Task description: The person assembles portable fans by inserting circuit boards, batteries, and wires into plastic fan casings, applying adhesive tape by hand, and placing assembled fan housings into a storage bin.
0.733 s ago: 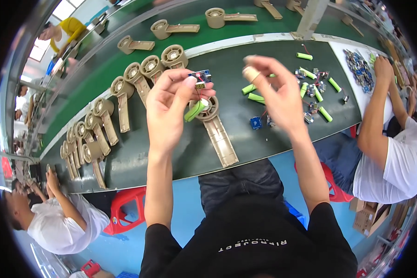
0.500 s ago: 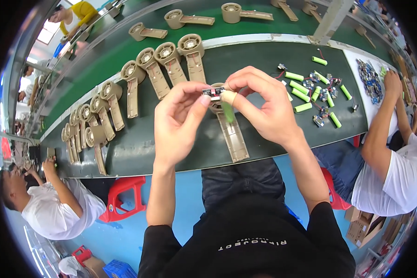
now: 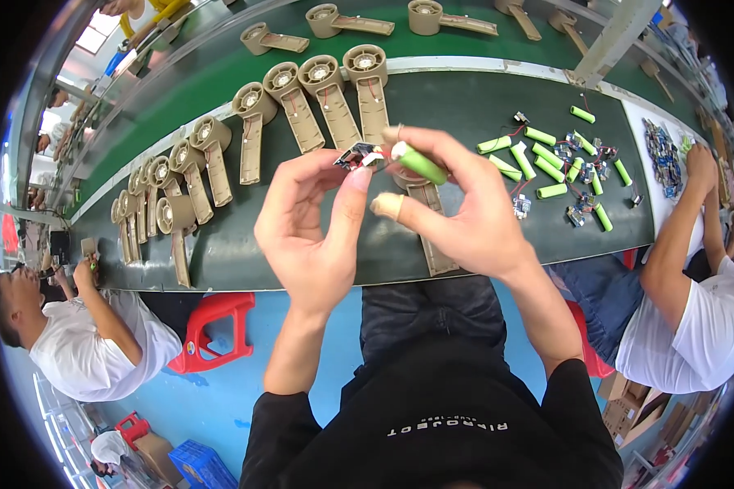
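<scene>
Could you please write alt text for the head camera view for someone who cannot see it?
Two bare hands meet above a dark green workbench: the left hand pinches a small circuit board, the right hand holds a green battery. Tan fan housings and more batteries lie on the bench.

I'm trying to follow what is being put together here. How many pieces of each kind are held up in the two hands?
green battery: 1, pinched in the right hand
small circuit board: 1, at the fingertips of the left hand
Total: 2
</scene>
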{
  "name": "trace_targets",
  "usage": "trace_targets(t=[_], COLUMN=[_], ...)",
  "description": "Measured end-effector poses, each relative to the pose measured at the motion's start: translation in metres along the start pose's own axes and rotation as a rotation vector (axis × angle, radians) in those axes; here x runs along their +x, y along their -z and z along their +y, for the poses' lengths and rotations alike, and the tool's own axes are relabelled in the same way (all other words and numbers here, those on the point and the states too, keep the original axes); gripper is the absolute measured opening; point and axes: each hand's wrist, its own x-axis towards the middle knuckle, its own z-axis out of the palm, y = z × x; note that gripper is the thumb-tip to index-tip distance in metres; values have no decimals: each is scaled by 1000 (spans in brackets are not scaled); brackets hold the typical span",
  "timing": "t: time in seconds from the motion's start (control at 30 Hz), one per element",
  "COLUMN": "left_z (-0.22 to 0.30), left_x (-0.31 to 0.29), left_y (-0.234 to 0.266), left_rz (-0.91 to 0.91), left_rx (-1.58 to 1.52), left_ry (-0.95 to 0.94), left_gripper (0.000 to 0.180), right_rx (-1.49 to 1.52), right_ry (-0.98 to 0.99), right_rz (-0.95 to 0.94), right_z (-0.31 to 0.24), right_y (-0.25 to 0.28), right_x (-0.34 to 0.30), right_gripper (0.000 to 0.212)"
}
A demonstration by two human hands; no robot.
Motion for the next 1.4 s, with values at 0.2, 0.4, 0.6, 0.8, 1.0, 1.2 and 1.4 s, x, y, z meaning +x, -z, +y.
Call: trace_targets(t=[0.2,0.4,0.6,0.8,1.0,1.2,1.4], left_z=[1,8,-7,-4,-22,-25,-27], left_x=[-1,-3,-6,-9,-11,-19,-22], left_y=[14,14,14,2,16,17,-1], left_rz=[-113,-162,-2,61,-40,-228,-442], left_rx=[46,217,-671,-727,-449,45,560], left_ry=[76,277,670,757,514,372,106], left_gripper=[30,21,31,31,27,15,12], right_rx=[-260,-465,-509,-550,-646,-208,-280], right_ry=[114,232,410,481,405,-96,-270], right_rz=[52,110,192,18,-157,1,-146], right_z=[5,2,5,9,3,17,30], right_y=[-6,-4,-19,-31,-20,34,47], right_x=[-3,3,-8,-30,-40,-47,-42], right_gripper=[28,30,33,45,54,25,18])
